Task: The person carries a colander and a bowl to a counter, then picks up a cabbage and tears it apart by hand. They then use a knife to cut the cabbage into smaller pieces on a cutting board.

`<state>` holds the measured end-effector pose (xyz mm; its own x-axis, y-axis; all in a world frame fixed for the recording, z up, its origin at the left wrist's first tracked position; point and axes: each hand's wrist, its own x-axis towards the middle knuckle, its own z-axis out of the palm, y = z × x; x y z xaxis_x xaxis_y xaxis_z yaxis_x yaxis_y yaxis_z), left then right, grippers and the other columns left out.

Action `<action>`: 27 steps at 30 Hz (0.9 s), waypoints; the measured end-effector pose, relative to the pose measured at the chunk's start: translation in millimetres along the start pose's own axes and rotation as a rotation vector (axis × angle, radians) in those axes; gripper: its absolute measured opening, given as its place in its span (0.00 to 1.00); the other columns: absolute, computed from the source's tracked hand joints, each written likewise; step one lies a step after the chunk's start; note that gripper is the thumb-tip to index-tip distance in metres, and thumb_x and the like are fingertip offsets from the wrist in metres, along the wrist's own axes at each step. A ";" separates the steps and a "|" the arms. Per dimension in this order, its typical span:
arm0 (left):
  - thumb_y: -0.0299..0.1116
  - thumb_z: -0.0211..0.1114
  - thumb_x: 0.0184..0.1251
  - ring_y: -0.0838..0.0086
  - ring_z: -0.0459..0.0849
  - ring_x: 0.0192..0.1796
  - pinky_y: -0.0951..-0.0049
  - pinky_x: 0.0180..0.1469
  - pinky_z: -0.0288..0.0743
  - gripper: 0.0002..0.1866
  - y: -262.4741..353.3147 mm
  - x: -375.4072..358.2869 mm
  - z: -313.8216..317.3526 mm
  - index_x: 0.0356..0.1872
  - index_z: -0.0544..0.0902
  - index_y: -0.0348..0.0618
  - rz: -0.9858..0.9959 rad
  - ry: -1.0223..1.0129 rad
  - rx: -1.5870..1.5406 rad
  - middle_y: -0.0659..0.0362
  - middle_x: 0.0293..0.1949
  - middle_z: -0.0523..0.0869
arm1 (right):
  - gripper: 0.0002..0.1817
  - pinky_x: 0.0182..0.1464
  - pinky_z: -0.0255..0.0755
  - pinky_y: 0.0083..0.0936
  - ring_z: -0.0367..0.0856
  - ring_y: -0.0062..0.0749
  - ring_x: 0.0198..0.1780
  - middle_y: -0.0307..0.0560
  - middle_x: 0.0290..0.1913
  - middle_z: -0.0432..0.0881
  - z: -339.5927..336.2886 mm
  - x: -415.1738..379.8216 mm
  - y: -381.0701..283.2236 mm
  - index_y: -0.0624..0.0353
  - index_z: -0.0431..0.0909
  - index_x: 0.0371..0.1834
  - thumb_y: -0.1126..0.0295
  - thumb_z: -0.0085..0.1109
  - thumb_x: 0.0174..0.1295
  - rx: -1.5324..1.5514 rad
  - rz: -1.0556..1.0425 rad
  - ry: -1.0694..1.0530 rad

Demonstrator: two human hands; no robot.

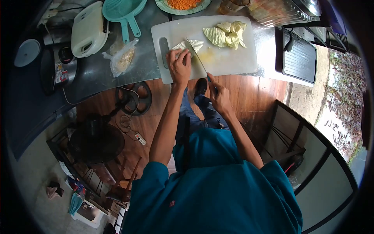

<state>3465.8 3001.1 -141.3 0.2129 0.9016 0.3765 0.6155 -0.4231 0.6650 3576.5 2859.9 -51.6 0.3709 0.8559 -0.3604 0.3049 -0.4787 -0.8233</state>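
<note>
Cabbage wedge (187, 46) lies on the white cutting board (230, 62), toward the board's nine o'clock side, pinned under the left hand (179, 67), whose fingers are curled down over the wedge's near end. The right hand (219, 94) sits at about five o'clock from the left one, just off the board's near edge, closed around the handle of a knife (196, 56). The blade runs up toward eleven o'clock and meets the wedge right beside the left fingertips. Cut cabbage pieces (228, 34) are heaped at the board's one o'clock corner, well apart from the wedge.

The board rests on a grey metal counter (93, 74). At twelve o'clock from the board stands a plate of shredded carrot (183, 4), partly cut off by the frame. At ten o'clock lies a teal colander (124, 11) with its handle pointing toward the board, and beside it a cream-coloured appliance (89, 31). A clear plastic bag (122, 58) with something pale inside lies at nine o'clock, near the board's edge. At three o'clock sits a dark ribbed tray (300, 58). The person wears a teal shirt (218, 187), and a dark floor fan (97, 140) stands on the wooden floor at seven o'clock
</note>
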 end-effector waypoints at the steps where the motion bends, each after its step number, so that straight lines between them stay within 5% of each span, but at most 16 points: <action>1: 0.28 0.71 0.58 0.60 0.77 0.50 0.61 0.50 0.73 0.10 0.5 -0.7 -0.7 0.42 0.89 0.44 0.005 -0.002 -0.001 0.57 0.43 0.80 | 0.20 0.36 0.73 0.37 0.84 0.60 0.34 0.75 0.32 0.76 -3.4 -2.2 -9.8 0.62 0.74 0.65 0.72 0.48 0.72 -0.017 0.056 -0.026; 12: 0.27 0.71 0.59 0.58 0.76 0.50 0.61 0.48 0.74 0.08 2.4 -5.3 -0.7 0.40 0.86 0.42 0.046 0.024 -0.025 0.56 0.42 0.77 | 0.20 0.35 0.72 0.38 0.81 0.65 0.36 0.76 0.34 0.75 17.9 -0.7 21.9 0.63 0.72 0.65 0.76 0.50 0.69 0.072 -0.145 0.074; 14: 0.26 0.71 0.59 0.59 0.76 0.51 0.61 0.47 0.74 0.09 4.6 -6.5 -2.3 0.41 0.86 0.42 0.029 0.038 -0.032 0.56 0.43 0.77 | 0.21 0.35 0.73 0.39 0.80 0.67 0.37 0.75 0.37 0.75 2.6 -20.6 17.1 0.61 0.72 0.66 0.75 0.50 0.70 -0.018 -0.047 0.028; 17: 0.27 0.70 0.60 0.58 0.76 0.53 0.59 0.55 0.73 0.11 6.4 -8.4 -3.6 0.44 0.86 0.43 -0.109 -0.040 -0.081 0.55 0.47 0.77 | 0.21 0.41 0.76 0.36 0.84 0.61 0.42 0.73 0.43 0.79 -5.8 -35.0 19.7 0.58 0.72 0.67 0.74 0.50 0.71 -0.031 0.094 -0.043; 20: 0.26 0.70 0.60 0.58 0.75 0.54 0.59 0.56 0.72 0.12 7.8 -5.2 -5.6 0.45 0.85 0.42 -0.081 -0.055 -0.039 0.55 0.49 0.76 | 0.21 0.48 0.78 0.33 0.87 0.52 0.47 0.67 0.53 0.81 -10.1 -45.1 29.1 0.56 0.71 0.68 0.72 0.50 0.72 0.055 -0.135 0.040; 22: 0.25 0.69 0.60 0.57 0.74 0.55 0.59 0.58 0.72 0.12 5.2 -0.9 -3.9 0.45 0.85 0.41 -0.084 -0.075 -0.053 0.55 0.50 0.76 | 0.21 0.54 0.78 0.31 0.86 0.47 0.52 0.64 0.58 0.79 -20.8 -49.0 14.7 0.56 0.71 0.69 0.70 0.50 0.73 0.103 0.045 -0.027; 27: 0.25 0.69 0.60 0.56 0.75 0.57 0.58 0.58 0.72 0.12 -6.7 28.1 0.6 0.45 0.84 0.40 0.081 -0.181 -0.131 0.54 0.54 0.77 | 0.22 0.43 0.76 0.28 0.83 0.33 0.37 0.62 0.48 0.84 -35.3 -45.4 33.8 0.56 0.71 0.69 0.69 0.50 0.73 0.086 0.024 0.098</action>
<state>3468.1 3029.4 -135.6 0.3975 0.8606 0.3184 0.4892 -0.4923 0.7200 3601.0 2798.0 -47.6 0.4621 0.8192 -0.3397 0.2197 -0.4768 -0.8511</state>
